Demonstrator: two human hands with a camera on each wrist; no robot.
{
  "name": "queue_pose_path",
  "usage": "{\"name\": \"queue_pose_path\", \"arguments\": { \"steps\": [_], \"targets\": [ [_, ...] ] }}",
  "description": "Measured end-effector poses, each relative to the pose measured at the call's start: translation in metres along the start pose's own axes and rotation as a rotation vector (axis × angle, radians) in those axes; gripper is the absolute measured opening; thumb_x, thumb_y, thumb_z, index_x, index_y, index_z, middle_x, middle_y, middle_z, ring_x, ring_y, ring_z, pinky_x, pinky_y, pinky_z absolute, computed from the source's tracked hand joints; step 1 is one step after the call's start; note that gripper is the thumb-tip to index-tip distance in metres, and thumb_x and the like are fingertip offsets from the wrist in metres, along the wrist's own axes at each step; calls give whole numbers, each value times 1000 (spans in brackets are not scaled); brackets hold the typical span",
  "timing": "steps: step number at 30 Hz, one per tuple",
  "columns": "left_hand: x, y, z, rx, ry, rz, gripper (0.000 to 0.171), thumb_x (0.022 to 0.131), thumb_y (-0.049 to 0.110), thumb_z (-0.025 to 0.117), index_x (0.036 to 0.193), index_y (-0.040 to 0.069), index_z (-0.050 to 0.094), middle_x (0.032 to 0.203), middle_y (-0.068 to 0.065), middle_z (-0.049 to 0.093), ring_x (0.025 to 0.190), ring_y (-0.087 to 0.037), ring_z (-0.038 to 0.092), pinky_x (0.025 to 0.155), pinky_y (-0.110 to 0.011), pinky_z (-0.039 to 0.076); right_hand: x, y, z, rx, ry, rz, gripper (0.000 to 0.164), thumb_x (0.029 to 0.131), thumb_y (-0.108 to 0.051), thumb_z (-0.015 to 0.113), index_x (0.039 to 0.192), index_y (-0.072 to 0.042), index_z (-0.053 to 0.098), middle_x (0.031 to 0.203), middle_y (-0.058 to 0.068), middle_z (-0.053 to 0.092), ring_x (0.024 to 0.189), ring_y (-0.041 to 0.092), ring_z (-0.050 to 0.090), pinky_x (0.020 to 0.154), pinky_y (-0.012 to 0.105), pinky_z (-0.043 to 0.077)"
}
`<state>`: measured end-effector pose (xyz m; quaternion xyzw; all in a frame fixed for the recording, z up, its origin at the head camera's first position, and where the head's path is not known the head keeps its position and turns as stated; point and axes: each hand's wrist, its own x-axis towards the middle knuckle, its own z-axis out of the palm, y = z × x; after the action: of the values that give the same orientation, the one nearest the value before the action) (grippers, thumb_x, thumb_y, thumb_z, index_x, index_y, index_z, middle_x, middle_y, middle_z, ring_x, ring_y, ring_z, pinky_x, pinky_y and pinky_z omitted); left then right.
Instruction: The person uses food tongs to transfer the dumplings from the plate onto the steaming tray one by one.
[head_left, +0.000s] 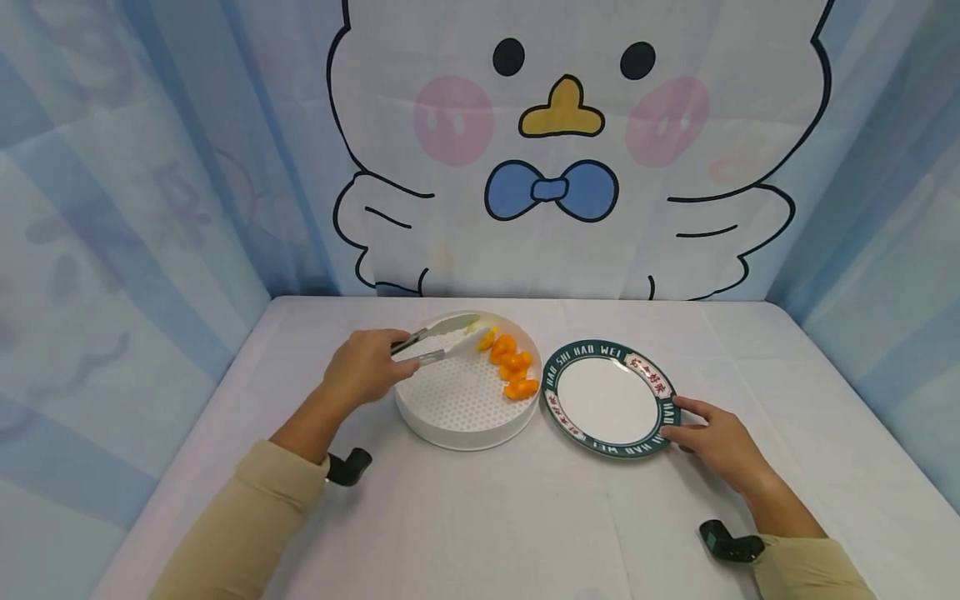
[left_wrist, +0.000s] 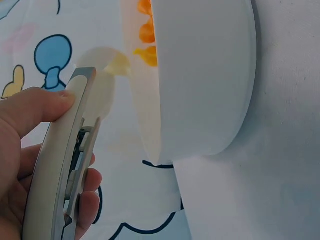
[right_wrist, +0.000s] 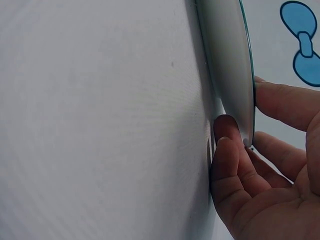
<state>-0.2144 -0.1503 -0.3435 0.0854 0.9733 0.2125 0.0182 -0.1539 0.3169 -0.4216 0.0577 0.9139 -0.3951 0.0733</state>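
Note:
My left hand (head_left: 365,367) grips a pair of tongs (left_wrist: 55,155) with pale, broad heads over a white round container (head_left: 468,437). A pale yellow piece (left_wrist: 118,65) shows at the heads of the tongs in the left wrist view. Several small, glossy orange pieces (head_left: 515,363) lie along the right side of the container's dotted floor. To the right, my right hand (head_left: 712,437) holds the near-right rim of a white plate (head_left: 607,400) with a green lettered border. In the right wrist view, some fingertips (right_wrist: 227,125) reach under the plate's raised rim.
A white cloth covers the table (head_left: 480,525). Behind it hangs a curtain (head_left: 562,250) with a cartoon bird print, and blue curtains (head_left: 112,250) close off the sides. The plate sits close beside the container.

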Motion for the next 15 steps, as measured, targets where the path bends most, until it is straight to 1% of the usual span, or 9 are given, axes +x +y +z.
{"name": "queue_pose_path", "arguments": {
  "steps": [4,8,12,15],
  "targets": [
    [3,-3,1,3,4,-14,53,92,30,73,136,3,61,122,-16,67,83,-25,56,62,-33,46,1,1,0,9,-2,1,77,93,-30,72,148,10,37,127,33,60,99,33,68,85,44,51],
    [6,-5,4,11,9,-25,53,92,31,72,136,2,61,125,-17,66,82,-24,57,63,-33,47,1,2,0,13,-3,-1,77,93,-30,72,148,10,37,126,32,60,99,32,67,84,43,51],
    [12,-6,9,5,1,-41,54,93,30,71,137,3,60,121,-15,68,76,-22,57,61,-33,47,1,2,0,16,-4,-1,77,93,-30,73,147,11,37,127,33,59,99,32,68,83,42,52],
    [16,-6,14,2,-4,-47,54,93,30,71,138,3,60,122,-14,68,79,-22,59,65,-35,49,1,2,0,14,-4,3,77,93,-30,73,148,10,37,127,33,59,99,33,68,84,43,52]
  ]
}}
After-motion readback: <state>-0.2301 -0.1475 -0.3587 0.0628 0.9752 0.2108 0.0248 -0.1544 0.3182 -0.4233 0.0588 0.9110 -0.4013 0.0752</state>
